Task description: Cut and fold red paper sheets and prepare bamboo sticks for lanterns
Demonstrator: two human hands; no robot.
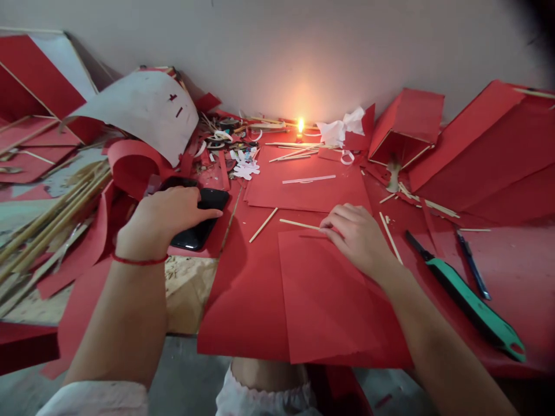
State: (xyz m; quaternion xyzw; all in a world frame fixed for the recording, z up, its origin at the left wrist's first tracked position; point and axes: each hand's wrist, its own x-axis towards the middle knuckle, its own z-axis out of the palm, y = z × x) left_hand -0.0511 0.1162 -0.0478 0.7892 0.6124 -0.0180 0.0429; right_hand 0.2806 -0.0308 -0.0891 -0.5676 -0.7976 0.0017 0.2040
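My right hand pinches one end of a thin pale wooden stick between thumb and fingertips. The stick points left, just above the top edge of a red paper sheet. Over a black phone lies my left hand, its thumb stretched out across the screen; some of its fingertips are hidden. Another dark object shows partly behind that hand. A second thin stick rests on the red paper between the hands. Farther back, a white strip lies on stacked red sheets.
A lit candle burns near the wall, close to loose sticks and paper scraps. At right lie a green-handled tool and a pen-like blue tool, below red paper boxes. Bamboo strips and curled red paper crowd the left.
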